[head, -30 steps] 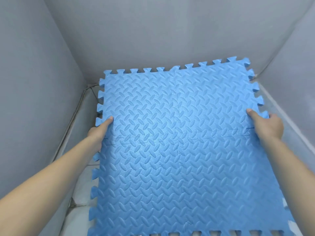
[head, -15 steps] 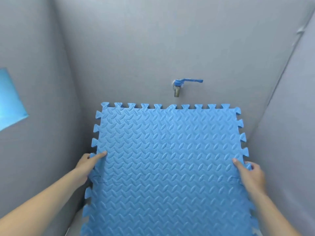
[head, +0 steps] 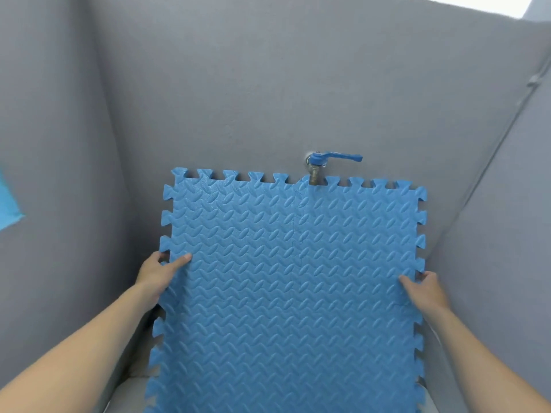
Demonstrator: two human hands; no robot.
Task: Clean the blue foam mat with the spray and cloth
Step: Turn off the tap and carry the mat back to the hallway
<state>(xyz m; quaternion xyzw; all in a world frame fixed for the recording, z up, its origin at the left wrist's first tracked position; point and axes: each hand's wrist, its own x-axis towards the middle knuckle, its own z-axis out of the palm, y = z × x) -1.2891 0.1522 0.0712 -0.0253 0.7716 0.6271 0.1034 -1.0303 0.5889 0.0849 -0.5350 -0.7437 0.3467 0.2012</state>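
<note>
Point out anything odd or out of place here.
No spray or cloth shows. The blue foam mat, gripped by the left hand and right hand, stands against the wall, its top edge overlapping the tap.

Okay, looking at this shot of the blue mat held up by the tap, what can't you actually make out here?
Head view only:
- Tap spout mouth: hidden behind the blue foam mat top edge.
- Fingers of the left hand and right hand: behind the mat; only thumbs show in front.
- Mat's lower edge: cut off by the frame bottom.
- Spray and cloth: not in view.
- Blue patch on the left wall: cut off by the frame edge, unidentifiable.
</note>
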